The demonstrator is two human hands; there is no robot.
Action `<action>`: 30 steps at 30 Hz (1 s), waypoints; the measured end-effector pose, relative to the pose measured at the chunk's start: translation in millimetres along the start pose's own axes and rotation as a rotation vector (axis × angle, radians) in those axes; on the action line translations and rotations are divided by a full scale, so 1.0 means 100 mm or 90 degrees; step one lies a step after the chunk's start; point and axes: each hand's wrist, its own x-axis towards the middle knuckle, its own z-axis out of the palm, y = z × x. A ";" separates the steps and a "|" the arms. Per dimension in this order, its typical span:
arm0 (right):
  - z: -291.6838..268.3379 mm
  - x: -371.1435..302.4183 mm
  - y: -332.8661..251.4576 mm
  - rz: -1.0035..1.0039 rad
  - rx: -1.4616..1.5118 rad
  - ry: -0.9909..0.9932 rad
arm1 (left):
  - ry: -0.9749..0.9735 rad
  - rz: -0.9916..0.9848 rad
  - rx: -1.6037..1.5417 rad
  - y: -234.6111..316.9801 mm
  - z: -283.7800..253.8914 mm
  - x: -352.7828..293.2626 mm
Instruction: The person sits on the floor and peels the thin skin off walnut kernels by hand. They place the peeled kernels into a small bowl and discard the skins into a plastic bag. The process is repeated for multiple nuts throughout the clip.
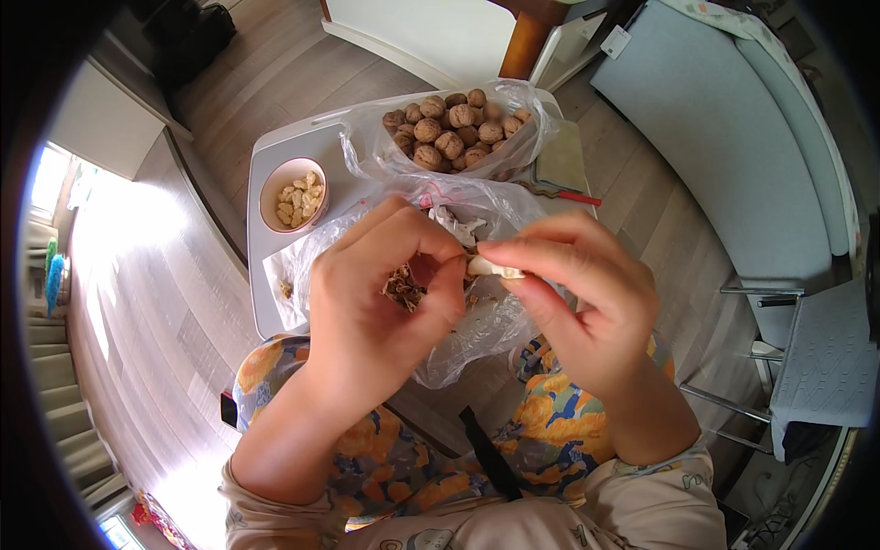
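Over a spread clear plastic bag, my two hands meet at a pale piece of walnut kernel (495, 269). My right hand (587, 298) pinches it between thumb and fingertips. Curled into a pinch, my left hand (385, 293) has its thumb and forefinger at the kernel's left end, with a brownish bit beside them. Beneath the hands, brown shell or skin scraps (403, 288) lie on the plastic bag (458, 353), partly hidden by my left hand. Beyond, a second clear bag (362, 151) holds many whole walnuts (449, 144). Pale kernels (298, 199) sit in a white bowl (269, 211) at left.
A low grey table (266, 302) stands before my knees. On its right are a greenish flat pad (559, 160) and a thin red-ended item (577, 197). A white paper (284, 298) lies at left. A grey sofa (724, 137) and chair (820, 353) stand to the right.
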 end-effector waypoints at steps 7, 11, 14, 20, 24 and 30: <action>-0.01 -0.01 0.01 0.209 0.495 -0.044 | -0.104 -0.109 -0.206 -0.05 0.01 -0.03; 0.04 -0.04 0.09 0.283 0.793 -0.053 | -0.038 -0.131 -0.221 -0.03 0.06 -0.03; 0.01 -0.05 0.13 0.371 0.932 -0.050 | 0.022 -0.121 -0.266 0.02 0.10 -0.03; 0.02 -0.05 0.13 0.383 0.895 -0.036 | -0.116 0.026 -0.080 -0.06 -0.08 -0.01; 0.00 -0.04 0.13 0.269 0.648 -0.033 | -0.001 -0.087 -0.185 0.02 0.03 -0.03; 0.02 -0.05 0.03 0.175 0.411 0.021 | -0.081 -0.109 -0.149 0.05 -0.07 -0.02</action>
